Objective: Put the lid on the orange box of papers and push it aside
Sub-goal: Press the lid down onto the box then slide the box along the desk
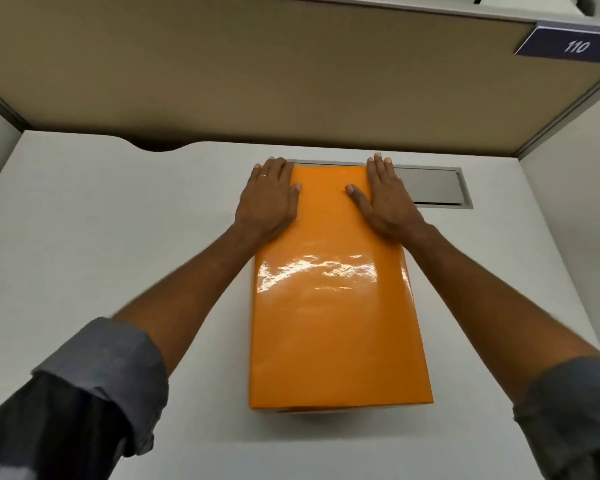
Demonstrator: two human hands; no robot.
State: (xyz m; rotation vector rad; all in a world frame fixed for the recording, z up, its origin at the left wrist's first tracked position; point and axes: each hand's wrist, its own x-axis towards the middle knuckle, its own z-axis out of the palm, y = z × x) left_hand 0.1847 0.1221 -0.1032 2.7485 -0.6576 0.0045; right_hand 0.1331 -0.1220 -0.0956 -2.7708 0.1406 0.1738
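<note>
A glossy orange lid [336,306] covers the orange box in the middle of the white desk [101,220]; the papers inside are hidden. My left hand [269,199] lies flat on the lid's far left corner, fingers reaching over the far edge, thumb on top. My right hand [385,199] lies flat on the far right corner in the same way. Both palms press on the lid and neither hand closes around anything.
A grey metal cable hatch [433,188] is set into the desk just behind and to the right of the box. A tan cubicle partition [257,81] stands along the desk's back edge, with a blue "110" sign [572,46] at top right.
</note>
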